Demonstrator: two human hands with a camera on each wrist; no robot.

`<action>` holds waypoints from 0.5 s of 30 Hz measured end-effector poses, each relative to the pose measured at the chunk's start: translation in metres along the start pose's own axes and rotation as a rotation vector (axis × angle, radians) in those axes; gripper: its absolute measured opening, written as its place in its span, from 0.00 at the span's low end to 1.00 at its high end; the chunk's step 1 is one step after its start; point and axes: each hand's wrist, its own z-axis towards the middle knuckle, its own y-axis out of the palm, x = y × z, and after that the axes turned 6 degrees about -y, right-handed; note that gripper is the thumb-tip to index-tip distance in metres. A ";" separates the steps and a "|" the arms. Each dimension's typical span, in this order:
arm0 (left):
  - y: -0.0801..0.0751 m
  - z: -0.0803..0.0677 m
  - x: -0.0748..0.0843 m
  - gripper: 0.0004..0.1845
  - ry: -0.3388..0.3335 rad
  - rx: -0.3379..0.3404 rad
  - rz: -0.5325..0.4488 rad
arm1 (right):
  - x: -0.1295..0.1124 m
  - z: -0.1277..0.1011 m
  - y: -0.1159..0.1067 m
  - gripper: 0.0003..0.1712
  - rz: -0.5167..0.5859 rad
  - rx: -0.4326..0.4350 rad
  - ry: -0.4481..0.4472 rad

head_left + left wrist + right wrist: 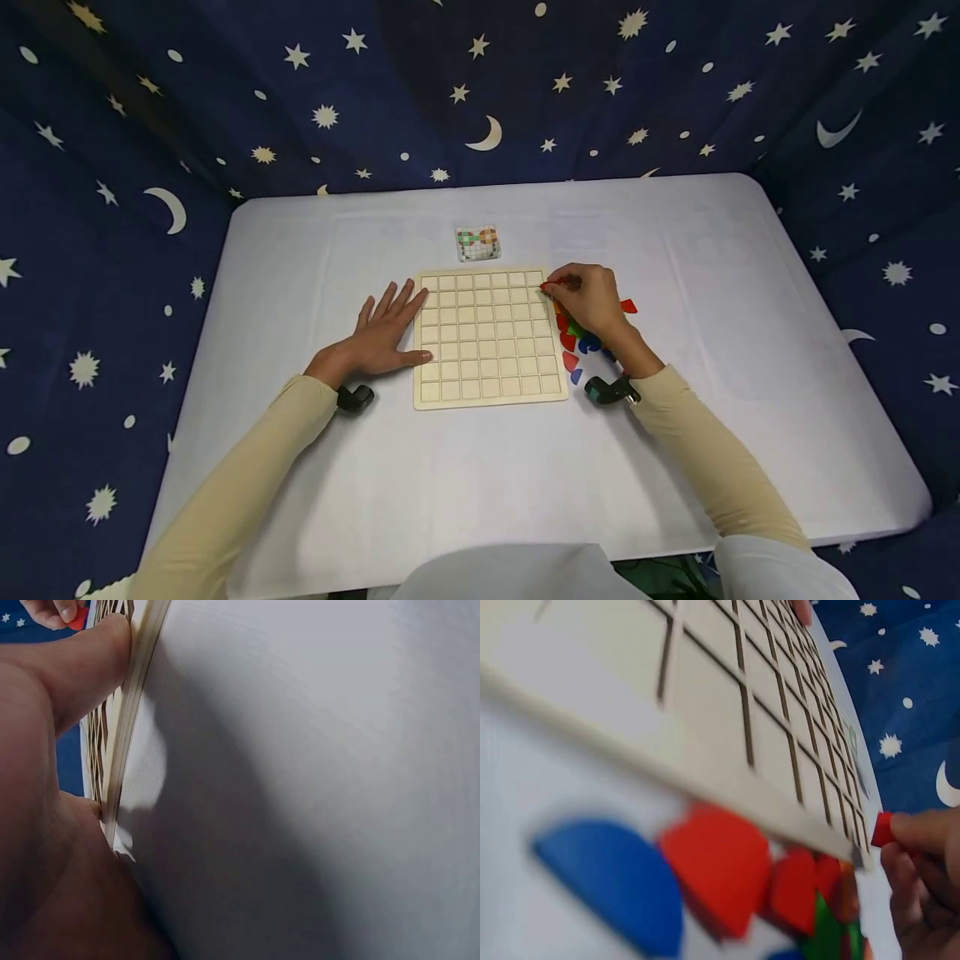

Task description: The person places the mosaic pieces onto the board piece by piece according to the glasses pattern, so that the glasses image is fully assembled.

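The wooden grid board (490,336) lay flat near the middle of the white table (750,350), and every place here is told from it. The left hand (382,333) rested flat against the board's left edge, fingers spread and straight, the thumb touching the lower part of that edge, seemingly steadying it. The right hand (588,298) was at the board's upper right corner, its fingertips pinching a small red piece (883,829) just over the edge there; the right wrist view showed the piece held beside the corner, not yet seated in a cell. All cells visible on the board looked bare. The step in hand appeared to be the placing of the 1st piece, so the work was judged barely begun. The next move would call for lowering the red piece squarely into a corner cell while the board was kept from sliding. A pile of coloured pieces (581,337), red, blue and green, lay just beside the board's right edge, and a small pattern card (477,242) lay just beyond its far edge.
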 end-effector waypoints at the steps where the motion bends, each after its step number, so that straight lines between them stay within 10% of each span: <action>1: 0.000 0.000 0.000 0.56 0.002 0.004 0.001 | -0.001 0.000 0.002 0.07 0.016 0.021 -0.008; 15: 0.002 -0.001 -0.001 0.56 -0.004 0.016 -0.005 | -0.009 -0.003 0.019 0.08 -0.115 0.027 0.026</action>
